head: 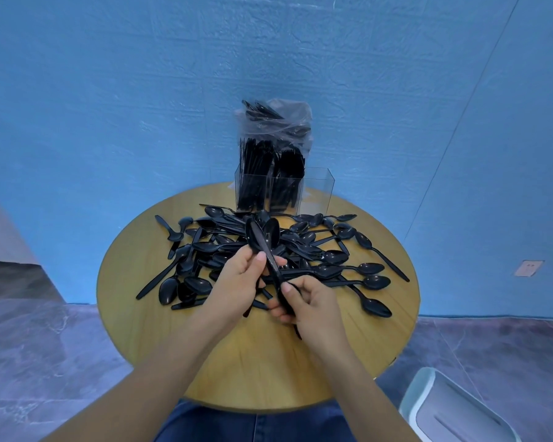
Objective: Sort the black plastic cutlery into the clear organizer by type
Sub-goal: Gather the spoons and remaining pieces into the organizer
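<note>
A heap of loose black plastic spoons covers the far half of the round wooden table. Both hands hold a small bunch of black spoons above the heap, bowls pointing away from me. My left hand grips the bunch near its middle, and my right hand grips the handle ends. At the table's far edge stands the clear organizer. Its left and middle compartments are packed with upright black cutlery; the right compartment looks empty.
A crumpled clear plastic bag with more black cutlery sits behind the organizer against the blue wall. A pale blue stool or bin stands on the floor at lower right. My lap in blue jeans is under the table's near edge.
</note>
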